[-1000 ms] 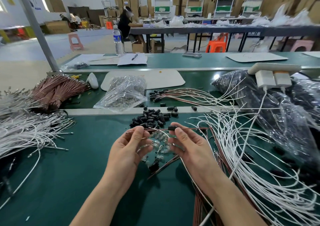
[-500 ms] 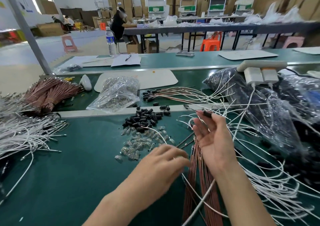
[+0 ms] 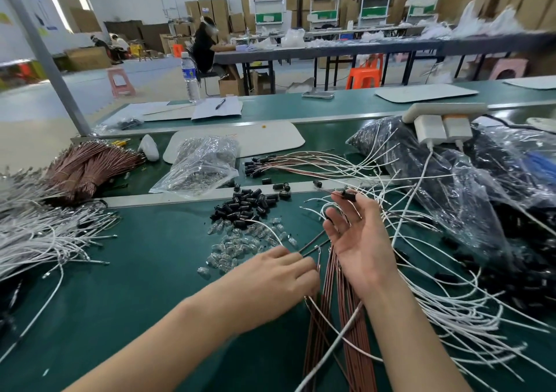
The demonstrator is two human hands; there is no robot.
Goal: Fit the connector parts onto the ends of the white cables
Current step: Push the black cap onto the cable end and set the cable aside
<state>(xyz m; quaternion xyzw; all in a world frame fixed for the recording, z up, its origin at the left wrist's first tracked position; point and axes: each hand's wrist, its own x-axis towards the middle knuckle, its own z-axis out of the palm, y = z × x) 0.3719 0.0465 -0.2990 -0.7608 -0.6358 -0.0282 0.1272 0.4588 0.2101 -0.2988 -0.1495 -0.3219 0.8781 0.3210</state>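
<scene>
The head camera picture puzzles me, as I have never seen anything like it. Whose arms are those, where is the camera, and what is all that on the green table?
There is no machine here. A person wears one wide-angle camera on the head, so you look down at their own two bare arms.

The green table holds loose white cables, a bunch of brown cables, a heap of small black connector parts and a heap of clear parts. A plastic bag with more parts lies behind them.

The right hand is raised palm up with one black part at its fingertips; how it is gripped is not clear. The left hand lies palm down at the brown cables' ends, and what its fingers hold is hidden.
</scene>
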